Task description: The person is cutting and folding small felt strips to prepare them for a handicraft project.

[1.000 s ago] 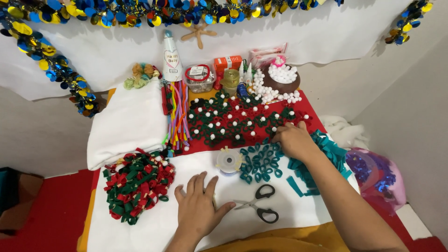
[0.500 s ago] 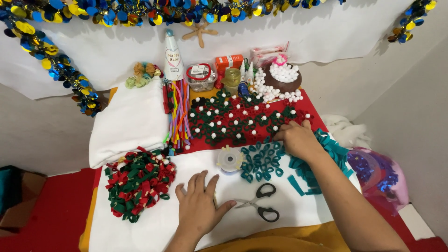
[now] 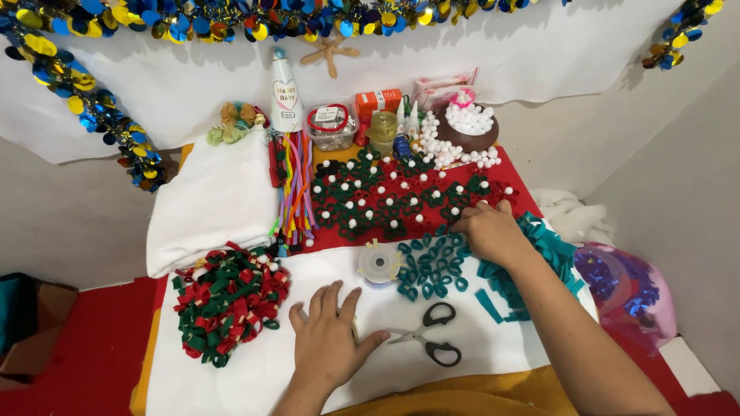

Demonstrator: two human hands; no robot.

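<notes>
Hands unmoved, right hand on teal loops

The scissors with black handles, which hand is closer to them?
Left. The left hand lies flat on the white cloth just beside the scissors, fingers nearly at the blades. The right hand is farther up, at the teal felt loops.

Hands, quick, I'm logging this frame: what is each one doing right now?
Left hand: open, flat on the white sheet, holding nothing.
Right hand: fingers curled at the teal loops; whether it grips one cannot be told.
</notes>
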